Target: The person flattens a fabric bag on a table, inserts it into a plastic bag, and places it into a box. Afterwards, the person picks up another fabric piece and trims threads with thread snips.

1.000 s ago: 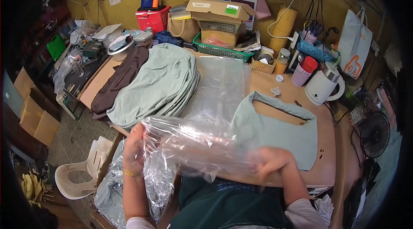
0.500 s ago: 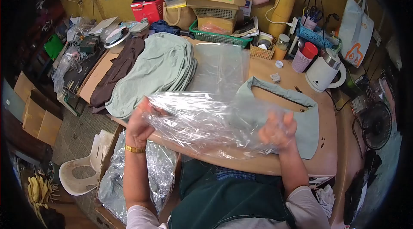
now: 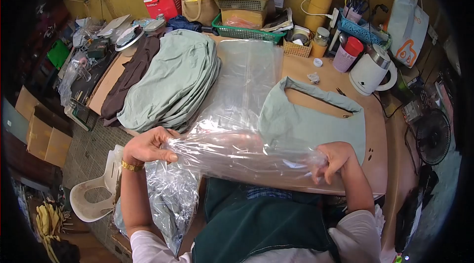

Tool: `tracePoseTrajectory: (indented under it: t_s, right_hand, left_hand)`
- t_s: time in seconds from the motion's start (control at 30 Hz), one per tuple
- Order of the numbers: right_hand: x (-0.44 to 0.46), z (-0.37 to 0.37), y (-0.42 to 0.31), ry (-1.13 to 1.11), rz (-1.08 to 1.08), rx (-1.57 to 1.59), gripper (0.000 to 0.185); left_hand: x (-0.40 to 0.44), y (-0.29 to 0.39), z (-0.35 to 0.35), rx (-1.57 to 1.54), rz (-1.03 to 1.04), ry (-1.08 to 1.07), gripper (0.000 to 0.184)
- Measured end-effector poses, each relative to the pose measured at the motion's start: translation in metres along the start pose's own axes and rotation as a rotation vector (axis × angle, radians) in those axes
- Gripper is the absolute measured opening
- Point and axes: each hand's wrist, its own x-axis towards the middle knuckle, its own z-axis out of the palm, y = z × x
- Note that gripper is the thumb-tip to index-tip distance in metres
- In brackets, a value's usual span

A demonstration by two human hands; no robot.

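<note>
A clear plastic bag [image 3: 237,152] is stretched sideways between my hands above the table's front edge. My left hand [image 3: 150,147] grips its left end, thumb on the near side. At the right end my right hand [image 3: 333,161] has its fingers curled, partly behind or inside the film; I cannot tell which. Beyond the right half of the bag lies a pale green cloth bag [image 3: 306,117] with a wide opening. Flat clear plastic bags [image 3: 247,75] lie on the table just behind the stretched one.
Pale green cloth pieces [image 3: 170,75] are piled at left beside dark brown cloth [image 3: 133,78]. A white kettle [image 3: 370,75] and pink cup [image 3: 345,58] stand at right. Plastic-wrapped items [image 3: 170,199] lie below the table's left side, near a white chair [image 3: 94,196].
The clear bag has come lower and nearer to my body, pulled into a narrower band. My hands have spread slightly apart, and the view has shifted a little.
</note>
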Motion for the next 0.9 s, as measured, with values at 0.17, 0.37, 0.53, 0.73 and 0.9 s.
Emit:
tracePoseTrajectory:
  t_s: [0.17,0.37,0.53,0.73,0.9]
  right_hand:
    - [-0.047,-0.023,-0.002,0.163,-0.340,-0.135,0.038]
    - [-0.060,-0.032,-0.067,0.938,-0.978,-0.046,0.057]
    - [0.004,-0.041,0.012,1.523,-0.091,-0.501,0.054]
    - [0.073,-0.004,0.063,1.229,0.303,-1.084,0.065]
    - [-0.038,0.018,0.077,1.284,0.807,-1.055,0.065]
  left_hand:
    - [0.014,0.026,0.017,0.449,0.246,-0.155,0.028]
    - [0.010,0.045,-0.004,-0.142,0.411,0.751,0.033]
    - [0.103,-0.002,0.075,-0.650,0.993,0.603,0.036]
    - [0.247,-0.060,0.193,0.708,0.285,0.580,0.045]
    - [0.237,-0.101,0.165,1.186,0.274,0.712,0.042]
